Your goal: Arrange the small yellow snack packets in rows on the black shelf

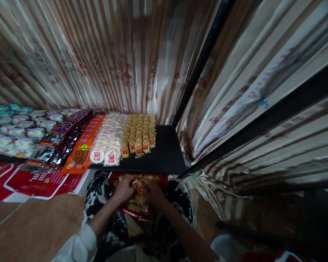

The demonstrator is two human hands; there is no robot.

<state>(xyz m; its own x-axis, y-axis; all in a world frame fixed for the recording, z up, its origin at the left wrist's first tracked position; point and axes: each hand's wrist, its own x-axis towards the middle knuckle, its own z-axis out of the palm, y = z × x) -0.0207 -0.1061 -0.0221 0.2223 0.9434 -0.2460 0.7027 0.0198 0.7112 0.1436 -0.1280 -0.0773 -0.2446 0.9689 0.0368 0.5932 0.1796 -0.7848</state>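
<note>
Largest first: we record a striped curtain (98, 47) behind everything; its reddish print is too blurred for us to read. Before it stands a black shelf (164, 153). At lower left hangs a red sheet (43, 182) with white lines and rows of small print, illegible to us.

On the shelf's left we see white packets (24, 133), then dark shiny packets (57, 140). Between the knees, just below the shelf edge, sits a red bag (129, 212). We next list an orange packet (80, 154) with a yellow-green spot, pale round cakes (108, 140) bearing red-and-white labels, and yellow packets (138, 134) in rows, their front labels red; no wording resolves.

The left hand (127, 189) and right hand (154, 193) are in the bag's mouth, fingers bent over small yellowish packs (139, 205) inside it. We cannot tell how far either grip is closed, or whether it has hold of one.
</note>
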